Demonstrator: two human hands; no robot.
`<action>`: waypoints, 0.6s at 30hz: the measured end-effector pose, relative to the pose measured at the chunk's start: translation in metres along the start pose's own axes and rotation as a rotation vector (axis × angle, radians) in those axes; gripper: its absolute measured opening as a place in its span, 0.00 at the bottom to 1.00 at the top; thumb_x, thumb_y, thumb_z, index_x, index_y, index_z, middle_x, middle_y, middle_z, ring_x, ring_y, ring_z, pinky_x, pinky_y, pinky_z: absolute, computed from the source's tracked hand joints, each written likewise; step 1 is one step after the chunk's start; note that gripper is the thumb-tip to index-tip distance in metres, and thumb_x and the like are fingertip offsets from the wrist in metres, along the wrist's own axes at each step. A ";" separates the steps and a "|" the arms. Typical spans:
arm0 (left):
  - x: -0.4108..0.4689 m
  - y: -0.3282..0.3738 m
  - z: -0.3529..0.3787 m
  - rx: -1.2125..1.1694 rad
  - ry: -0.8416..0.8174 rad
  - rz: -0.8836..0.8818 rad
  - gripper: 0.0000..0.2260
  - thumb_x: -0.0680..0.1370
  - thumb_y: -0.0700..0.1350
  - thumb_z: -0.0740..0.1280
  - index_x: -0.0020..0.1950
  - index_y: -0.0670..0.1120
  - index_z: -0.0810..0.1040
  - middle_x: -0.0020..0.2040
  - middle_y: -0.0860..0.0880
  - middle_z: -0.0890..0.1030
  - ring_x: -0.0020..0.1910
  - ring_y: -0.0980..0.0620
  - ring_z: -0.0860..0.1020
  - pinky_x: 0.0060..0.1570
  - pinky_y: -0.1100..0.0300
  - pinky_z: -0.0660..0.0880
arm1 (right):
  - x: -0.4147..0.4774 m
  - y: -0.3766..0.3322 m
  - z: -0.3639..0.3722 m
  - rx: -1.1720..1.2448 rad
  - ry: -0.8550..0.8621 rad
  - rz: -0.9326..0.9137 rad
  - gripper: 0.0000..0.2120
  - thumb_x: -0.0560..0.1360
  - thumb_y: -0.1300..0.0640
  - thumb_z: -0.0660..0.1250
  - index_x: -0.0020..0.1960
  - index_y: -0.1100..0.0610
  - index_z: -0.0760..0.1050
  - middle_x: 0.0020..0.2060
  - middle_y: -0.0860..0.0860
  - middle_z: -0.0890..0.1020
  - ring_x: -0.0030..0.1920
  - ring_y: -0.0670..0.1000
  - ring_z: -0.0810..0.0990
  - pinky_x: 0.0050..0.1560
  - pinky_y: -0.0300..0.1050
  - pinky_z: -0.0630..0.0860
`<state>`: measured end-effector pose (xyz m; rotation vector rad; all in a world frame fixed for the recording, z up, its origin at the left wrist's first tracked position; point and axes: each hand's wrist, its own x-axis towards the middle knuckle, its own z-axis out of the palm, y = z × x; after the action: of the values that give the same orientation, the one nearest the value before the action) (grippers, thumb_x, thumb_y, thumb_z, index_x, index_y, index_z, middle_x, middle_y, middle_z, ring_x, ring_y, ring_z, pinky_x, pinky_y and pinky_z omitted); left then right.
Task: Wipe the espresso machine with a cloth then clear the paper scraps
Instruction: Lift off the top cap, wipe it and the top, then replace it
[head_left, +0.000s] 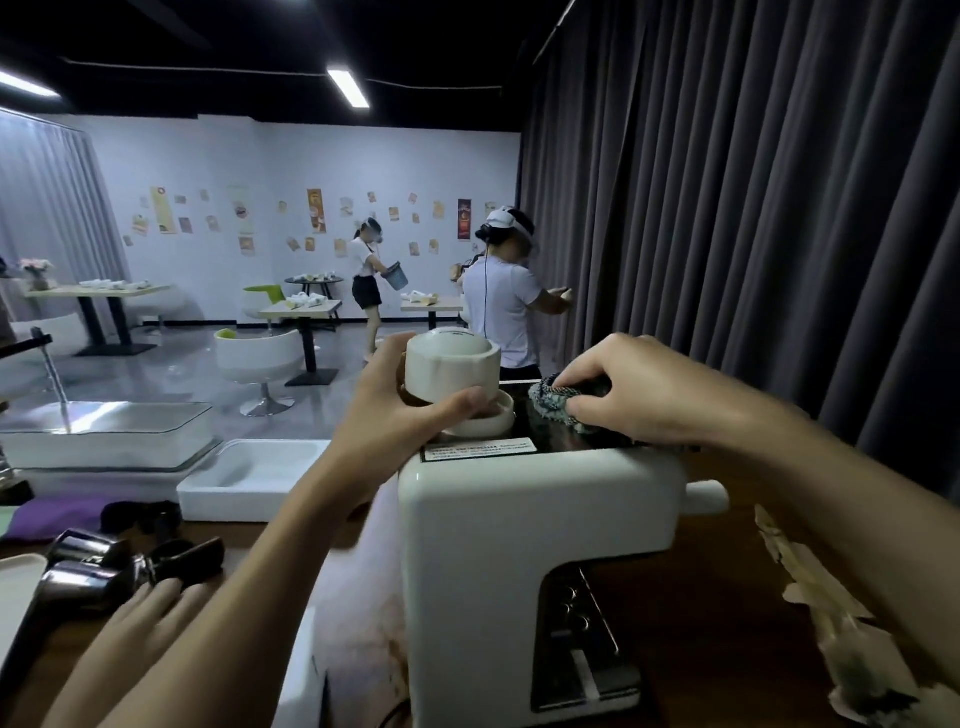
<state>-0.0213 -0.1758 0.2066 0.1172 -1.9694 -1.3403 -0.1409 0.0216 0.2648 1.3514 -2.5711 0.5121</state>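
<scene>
The white espresso machine (519, 525) stands on the wooden counter in front of me. My right hand (644, 395) presses a bunched grey-green cloth (553, 405) onto the machine's dark top, fingers curled over it. My left hand (389, 415) grips an upside-down white cup (449, 366), held just above the top's left side. A second white cup (491, 421) sits under it on the machine. Torn paper scraps (836, 629) lie on the counter to the right of the machine, below my right forearm.
A white tray (249, 480) and a glass-lidded case (104, 431) stand to the left. Metal portafilters (88, 571) and a purple cloth (47, 519) lie at lower left, with fingers of another hand (150, 603) beside them. A dark curtain (753, 208) hangs behind. Two people stand among the café tables.
</scene>
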 end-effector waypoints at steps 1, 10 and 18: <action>0.001 0.001 0.001 -0.001 -0.027 -0.006 0.35 0.61 0.58 0.81 0.64 0.50 0.73 0.52 0.48 0.83 0.45 0.57 0.83 0.36 0.64 0.77 | -0.004 0.000 0.000 -0.009 0.011 0.019 0.13 0.76 0.53 0.65 0.59 0.44 0.80 0.52 0.47 0.84 0.48 0.47 0.81 0.51 0.47 0.79; -0.005 0.002 0.009 -0.054 -0.051 -0.018 0.33 0.62 0.59 0.80 0.63 0.56 0.73 0.54 0.51 0.82 0.48 0.56 0.83 0.39 0.64 0.78 | -0.020 0.005 -0.011 -0.077 -0.020 -0.036 0.15 0.75 0.42 0.66 0.62 0.35 0.75 0.60 0.38 0.79 0.67 0.46 0.66 0.57 0.48 0.52; -0.007 -0.007 0.007 -0.092 -0.010 -0.035 0.32 0.61 0.63 0.77 0.62 0.57 0.73 0.53 0.52 0.83 0.51 0.55 0.83 0.45 0.61 0.78 | -0.014 0.006 -0.008 -0.124 -0.081 -0.121 0.16 0.78 0.50 0.65 0.65 0.42 0.76 0.61 0.40 0.79 0.65 0.45 0.73 0.70 0.50 0.57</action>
<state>-0.0226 -0.1708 0.1961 0.1018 -1.9189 -1.4539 -0.1379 0.0381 0.2665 1.5012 -2.5164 0.2780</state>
